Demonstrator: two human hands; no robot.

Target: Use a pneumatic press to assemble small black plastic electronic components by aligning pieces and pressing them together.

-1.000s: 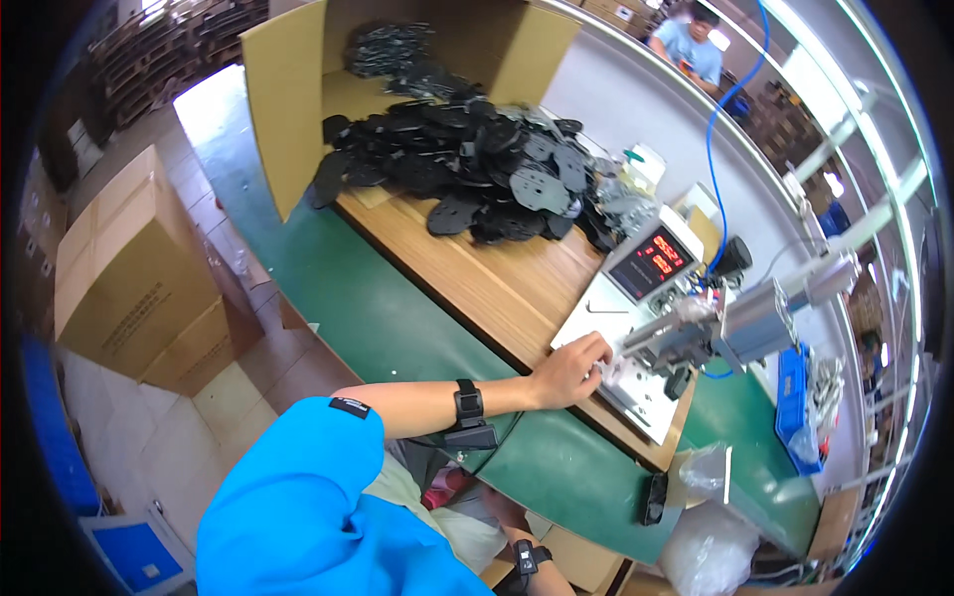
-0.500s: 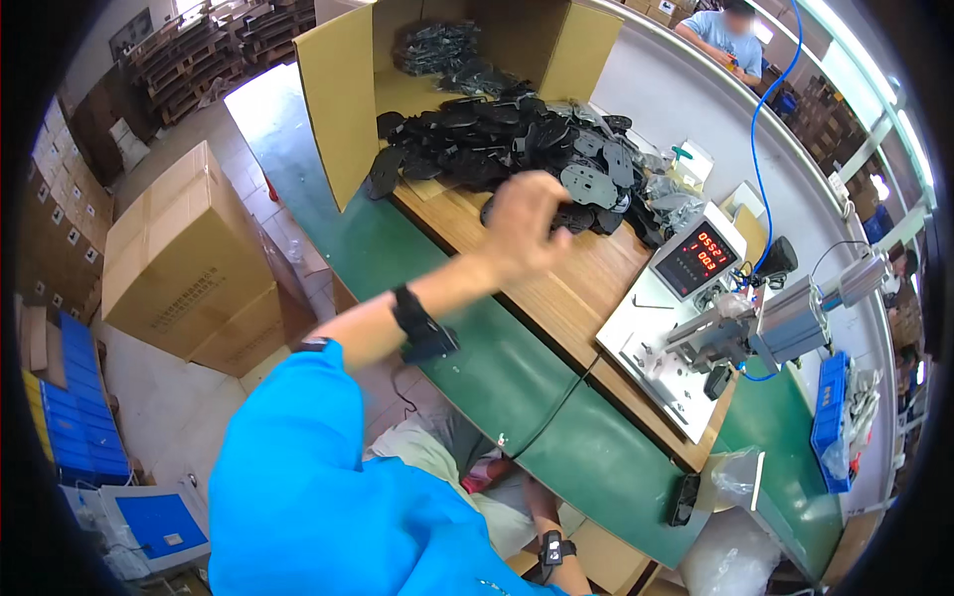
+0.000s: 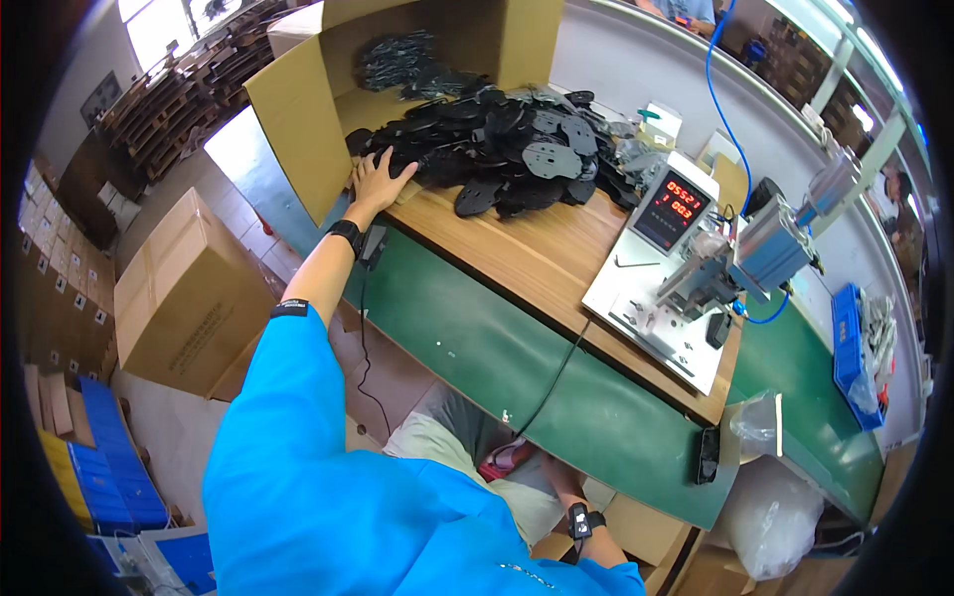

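Note:
My left hand [image 3: 378, 182] reaches to the left end of a heap of flat black plastic plates [image 3: 477, 139]. Its fingers are spread, touching or just over the plates nearest the carton flap; nothing is seen gripped in it. The heap spills from an open cardboard carton [image 3: 288, 124] onto a wooden board [image 3: 537, 253]. One grey plate with holes [image 3: 552, 160] lies on top at the right. My right hand [image 3: 545, 469] is low by my lap, at the table's near edge, its fingers hidden. Beside it is a pinkish-red item [image 3: 505, 459] I cannot make out.
Right of the heap stands a small press [image 3: 775, 253] on a white base, with a red digital display [image 3: 676, 204]. A black cable [image 3: 552, 392] crosses the green table [image 3: 447, 328]. A blue bin [image 3: 850, 348] is at far right; a large closed carton [image 3: 189, 298] stands on the left floor.
My left hand has moved left, from in front of the heap's middle to its left end, and its fingers have spread. The view has shifted; my right hand remains low.

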